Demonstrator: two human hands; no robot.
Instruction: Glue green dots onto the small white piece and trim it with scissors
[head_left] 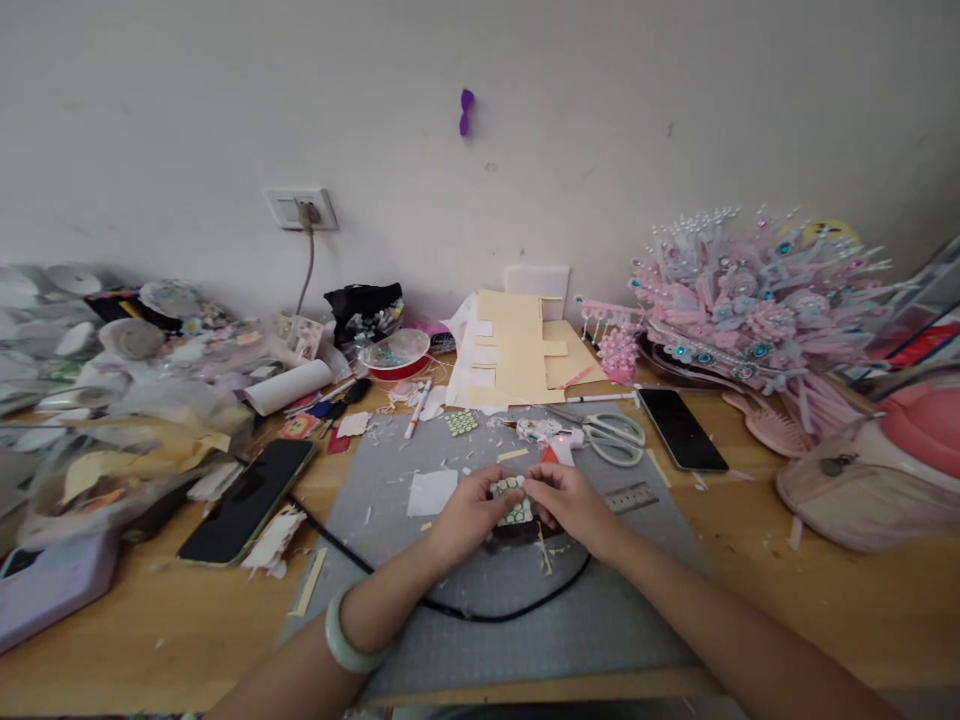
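A small flat piece with a green-and-white round pattern [514, 512] is held low over the grey cutting mat [600, 630]. My left hand [469, 510] grips its left side, thumb across the front. At its upper right edge, the fingers of my right hand [568, 503] are pinched together. Fingers hide parts of the piece. Just behind my right hand lies a glue gun [559, 446], white and orange with a small red light. A similar patterned piece [461, 423] rests farther back on the mat. To the left of my left hand is a white paper square [432, 493].
A black cable [480, 617] loops across the mat before my hands. Scissors [616, 438] and a metal ruler [631, 497] lie to the right. Phones [247, 502] [682, 428] flank the mat. Yellow card [517, 350] and a pink beaded headpiece [750, 300] stand behind.
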